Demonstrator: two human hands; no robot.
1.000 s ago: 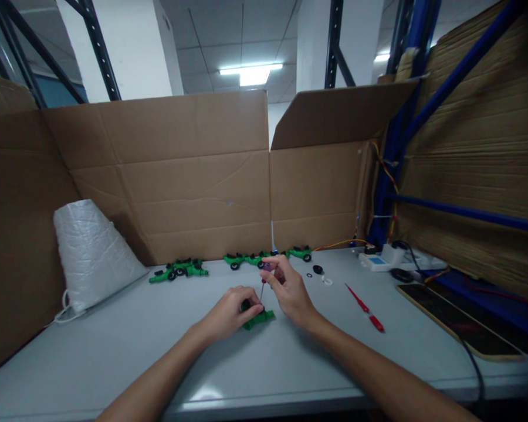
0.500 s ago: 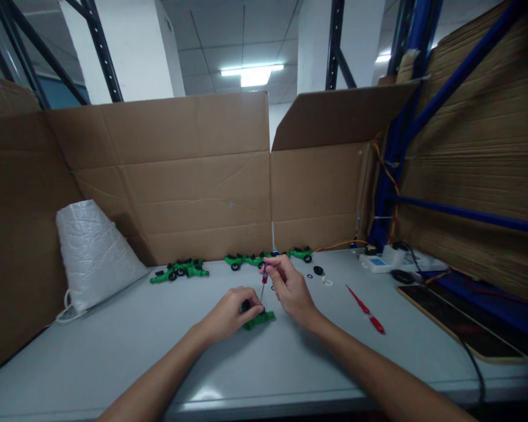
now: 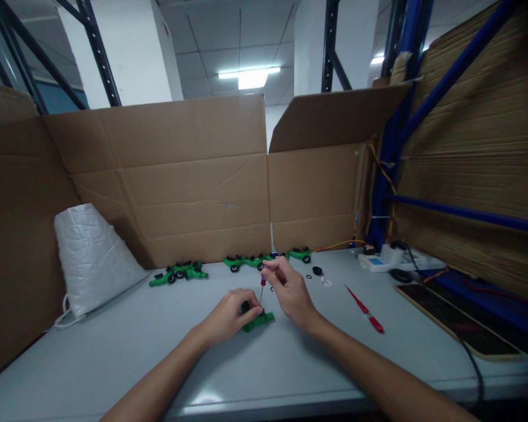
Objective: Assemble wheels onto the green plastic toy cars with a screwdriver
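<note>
My left hand [image 3: 229,315] pins a small green plastic part [image 3: 259,320] with a black wheel onto the grey table [image 3: 127,346]. My right hand [image 3: 290,290] pinches a small screwdriver [image 3: 262,285] with a red-purple handle, held upright, its tip down on the green part beside my left fingers. Both forearms reach in from the bottom edge of the view.
Several green wheeled parts lie along the cardboard wall: one group [image 3: 178,271] at the left, another [image 3: 264,258] at the centre. A red screwdriver [image 3: 364,308], black rings [image 3: 317,271], a white woven bag [image 3: 92,255], a power strip [image 3: 391,258] and a dark pad [image 3: 457,322] share the table.
My right hand has rolled the screwdriver handle between its fingers and shifted slightly lower. My left hand and the green part stay in place. The view tilted a little.
</note>
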